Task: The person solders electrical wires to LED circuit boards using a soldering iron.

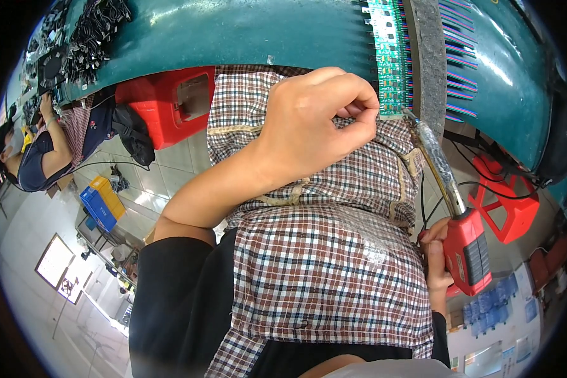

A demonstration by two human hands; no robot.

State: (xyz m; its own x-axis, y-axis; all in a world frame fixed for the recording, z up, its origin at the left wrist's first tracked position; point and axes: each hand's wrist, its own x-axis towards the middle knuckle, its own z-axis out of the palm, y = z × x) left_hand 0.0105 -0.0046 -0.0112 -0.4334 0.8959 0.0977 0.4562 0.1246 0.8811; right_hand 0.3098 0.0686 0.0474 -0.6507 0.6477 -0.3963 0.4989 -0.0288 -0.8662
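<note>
step: I'm soldering wires to the board [390, 60] at the bench [246, 31] edge | left hand [318, 123] pinching closed at the board's lower end | right hand [436, 261] gripping the red iron [466, 249], tip touching the board corner | next: steady tip on the pad, I judge

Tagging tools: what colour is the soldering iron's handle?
Red, with a dark grip panel, on the soldering iron held in the right hand. Head view.

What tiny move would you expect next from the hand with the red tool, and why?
Probably a slight nudge of the red soldering iron in the right hand, since its tip sits at the lower edge of the green circuit strip. The left hand pinches something too small to identify beside that edge.
</note>
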